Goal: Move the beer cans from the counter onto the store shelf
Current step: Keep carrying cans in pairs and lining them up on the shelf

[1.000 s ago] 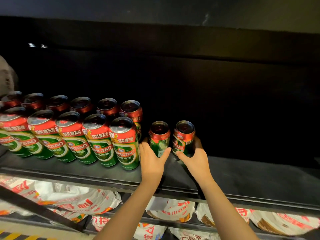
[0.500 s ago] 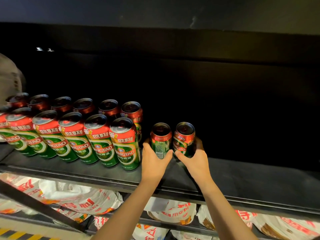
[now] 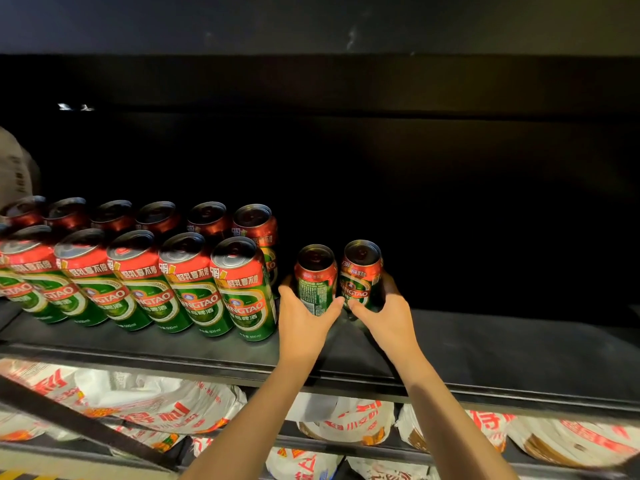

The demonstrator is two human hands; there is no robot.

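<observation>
The person is setting two Tsingtao beer cans down on the dark store shelf [image 3: 485, 348], just right of the two rows of cans [image 3: 194, 282] already standing there. The left hand [image 3: 304, 317] wraps one can [image 3: 315, 278]; the right hand [image 3: 388, 317] wraps the other can [image 3: 362, 271]. Both stand upright, side by side. Next, judging from this, comes nudging them against the row, then letting go.

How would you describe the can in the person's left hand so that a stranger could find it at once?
Start at the dark shelf with its two rows of tall beer cans. Right of those rows stand two shorter cans, each held in a hand. The left hand's can is the left one, turned to show small print and a code, while its neighbour shows the logo.
</observation>
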